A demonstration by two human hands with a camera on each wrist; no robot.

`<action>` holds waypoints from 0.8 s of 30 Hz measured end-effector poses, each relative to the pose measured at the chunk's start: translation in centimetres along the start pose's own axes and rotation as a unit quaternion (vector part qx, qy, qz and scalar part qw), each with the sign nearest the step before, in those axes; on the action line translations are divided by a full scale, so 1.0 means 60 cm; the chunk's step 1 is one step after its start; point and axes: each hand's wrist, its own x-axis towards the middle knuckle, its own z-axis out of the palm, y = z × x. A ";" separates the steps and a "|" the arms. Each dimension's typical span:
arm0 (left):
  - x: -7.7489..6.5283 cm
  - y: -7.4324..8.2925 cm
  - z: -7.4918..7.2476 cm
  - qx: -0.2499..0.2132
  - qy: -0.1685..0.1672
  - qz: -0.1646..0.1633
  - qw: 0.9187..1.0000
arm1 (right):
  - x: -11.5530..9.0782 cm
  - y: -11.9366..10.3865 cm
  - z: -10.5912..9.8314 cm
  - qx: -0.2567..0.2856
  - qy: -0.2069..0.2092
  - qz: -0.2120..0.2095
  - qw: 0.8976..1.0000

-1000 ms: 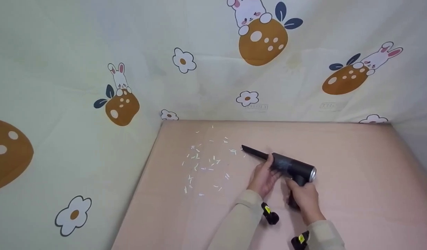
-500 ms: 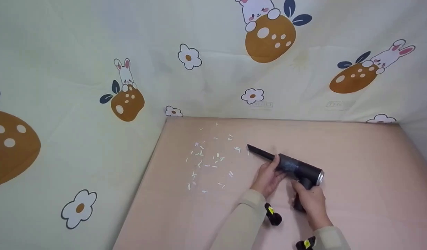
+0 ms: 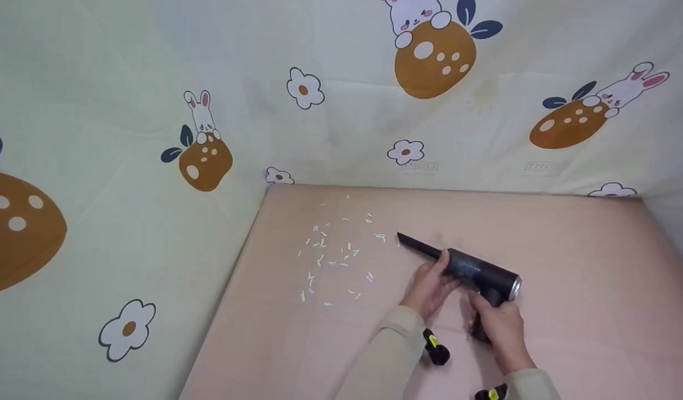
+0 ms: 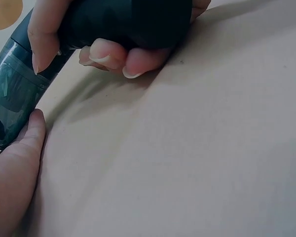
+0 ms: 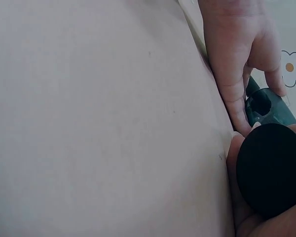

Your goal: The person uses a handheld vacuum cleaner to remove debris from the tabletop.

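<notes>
Vacuum (image 3: 480,270): is lying across both hands over the right half of the counter (image 3: 252,344); its long axis is slanting, nozzle (image 3: 419,246) toward the far left, silver end (image 3: 516,288) toward the near right.
Scraps (image 3: 322,243): are lying scattered over the counter's left half, all left of the two hands; the closest cluster (image 3: 380,237) is sitting just beside the nozzle's tip, to its left.
Tip to counter: whether the tip is touching the cloth or hovering over it, I cannot tell.
Nearer hand: the left is lying closer to the scraps; the right is sitting farther back, at the handle (image 3: 490,294).
Left grip (image 3: 430,286): is narrowing round the barrel behind the nozzle, its thumb lying along one side of the clear chamber (image 4: 17,79) and its fingers reaching round the other.
Right grip (image 3: 500,322): is closing firmly round the handle, fingers curling beneath it in the left wrist view; the handle's round base (image 5: 274,170) is facing the right wrist camera.
Forearms: are entering from the near side, the left one leaning rightward, the right one leaning leftward, so the hands are standing near each other.
</notes>
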 end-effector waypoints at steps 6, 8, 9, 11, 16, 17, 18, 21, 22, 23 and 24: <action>-0.005 -0.005 0.005 0.003 -0.002 -0.003 1.000 | -0.003 0.003 -0.007 -0.001 0.000 0.006 1.000; -0.006 -0.006 0.007 0.001 -0.004 -0.005 1.000 | -0.004 0.004 -0.010 0.003 0.001 0.004 1.000; -0.006 -0.005 0.008 0.000 -0.005 -0.005 1.000 | -0.004 0.004 -0.010 0.006 -0.001 0.003 1.000; -0.007 -0.004 0.008 0.001 -0.002 -0.004 1.000 | -0.005 0.003 -0.009 0.014 -0.005 0.001 1.000; -0.008 0.001 0.003 0.012 0.012 -0.007 1.000 | -0.005 0.004 -0.003 0.022 -0.013 0.003 1.000; -0.009 0.001 0.002 0.012 0.012 -0.008 1.000 | -0.006 0.004 -0.003 0.022 -0.013 0.003 1.000; -0.009 0.001 0.001 0.012 0.011 -0.009 1.000 | -0.006 0.005 -0.002 0.022 -0.012 0.003 1.000; -0.011 0.000 0.000 0.007 0.008 -0.008 1.000 | -0.007 0.006 -0.002 0.017 -0.011 0.002 1.000; -0.012 -0.001 0.000 0.003 0.008 -0.008 1.000 | -0.007 0.006 -0.002 0.016 -0.011 0.001 1.000; -0.012 -0.002 0.000 0.001 0.008 -0.007 1.000 | -0.007 0.006 -0.002 0.014 -0.011 0.001 1.000; -0.013 -0.004 0.000 -0.001 0.010 -0.007 1.000 | -0.007 0.006 -0.002 0.014 -0.010 0.000 1.000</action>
